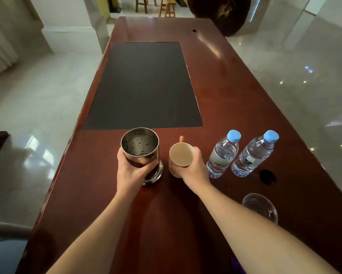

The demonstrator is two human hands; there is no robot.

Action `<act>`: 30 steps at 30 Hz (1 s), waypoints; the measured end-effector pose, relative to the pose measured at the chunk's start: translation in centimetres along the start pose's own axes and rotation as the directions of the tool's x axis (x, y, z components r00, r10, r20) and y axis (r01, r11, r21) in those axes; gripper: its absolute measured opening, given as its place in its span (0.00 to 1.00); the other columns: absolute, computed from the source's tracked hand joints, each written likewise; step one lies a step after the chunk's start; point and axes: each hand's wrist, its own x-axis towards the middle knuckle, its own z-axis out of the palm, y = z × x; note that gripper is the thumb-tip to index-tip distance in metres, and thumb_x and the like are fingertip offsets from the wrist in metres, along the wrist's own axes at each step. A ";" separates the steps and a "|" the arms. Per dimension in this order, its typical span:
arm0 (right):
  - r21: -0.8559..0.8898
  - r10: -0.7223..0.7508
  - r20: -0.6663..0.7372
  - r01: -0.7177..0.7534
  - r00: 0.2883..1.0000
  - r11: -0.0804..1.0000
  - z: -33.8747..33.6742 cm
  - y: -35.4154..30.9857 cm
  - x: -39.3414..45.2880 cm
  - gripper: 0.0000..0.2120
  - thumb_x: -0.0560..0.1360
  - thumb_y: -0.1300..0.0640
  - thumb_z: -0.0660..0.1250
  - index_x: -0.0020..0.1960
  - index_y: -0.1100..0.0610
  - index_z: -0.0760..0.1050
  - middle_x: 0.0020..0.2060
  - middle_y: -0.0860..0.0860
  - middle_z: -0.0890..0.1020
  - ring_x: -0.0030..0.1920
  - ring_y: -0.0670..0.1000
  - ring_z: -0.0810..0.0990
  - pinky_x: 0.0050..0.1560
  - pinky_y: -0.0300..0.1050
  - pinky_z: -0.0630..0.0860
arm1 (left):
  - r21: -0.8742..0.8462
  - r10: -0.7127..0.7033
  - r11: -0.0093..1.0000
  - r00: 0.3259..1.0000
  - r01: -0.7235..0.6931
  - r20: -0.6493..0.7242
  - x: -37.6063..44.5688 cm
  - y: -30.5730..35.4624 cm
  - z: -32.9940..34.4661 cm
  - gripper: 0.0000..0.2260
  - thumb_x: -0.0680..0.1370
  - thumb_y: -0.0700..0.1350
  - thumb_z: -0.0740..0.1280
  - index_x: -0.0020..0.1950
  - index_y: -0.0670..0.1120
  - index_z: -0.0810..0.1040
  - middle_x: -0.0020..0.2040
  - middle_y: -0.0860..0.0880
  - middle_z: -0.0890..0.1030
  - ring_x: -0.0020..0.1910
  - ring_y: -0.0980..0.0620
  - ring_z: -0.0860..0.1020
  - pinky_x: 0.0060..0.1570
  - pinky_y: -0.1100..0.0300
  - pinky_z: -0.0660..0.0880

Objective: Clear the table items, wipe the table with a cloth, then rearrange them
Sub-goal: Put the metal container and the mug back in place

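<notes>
A shiny steel canister (pixel 140 143) with a perforated inside stands on the red-brown table (pixel 235 107), just below a dark inlay (pixel 144 86). My left hand (pixel 132 171) wraps around its lower body. Right beside it is a beige mug (pixel 181 155) with an orange handle, gripped at its rim and side by my right hand (pixel 196 169). Two water bottles with blue caps (pixel 223 155) (pixel 253 155) stand to the right of the mug. A clear plastic cup (pixel 260 206) sits near the right forearm, partly hidden by it.
A round cable hole (pixel 267 177) lies near the right table edge, another small hole (pixel 194 30) at the far end. Wooden stools (pixel 169 6) and a large dark round object (pixel 219 12) stand beyond the table. Glossy tiled floor surrounds both sides.
</notes>
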 end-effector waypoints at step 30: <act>-0.442 -0.291 0.042 0.278 0.956 0.853 -7.9 -6.3 -6.8 0.26 0.76 0.41 0.62 0.70 0.53 0.71 0.71 0.50 0.70 0.70 0.53 0.66 0.65 0.49 0.65 | 0.750 0.271 0.626 0.961 -0.216 0.050 -5.3 9.7 -5.1 0.25 0.81 0.61 0.54 0.74 0.50 0.67 0.76 0.47 0.65 0.77 0.46 0.59 0.73 0.47 0.58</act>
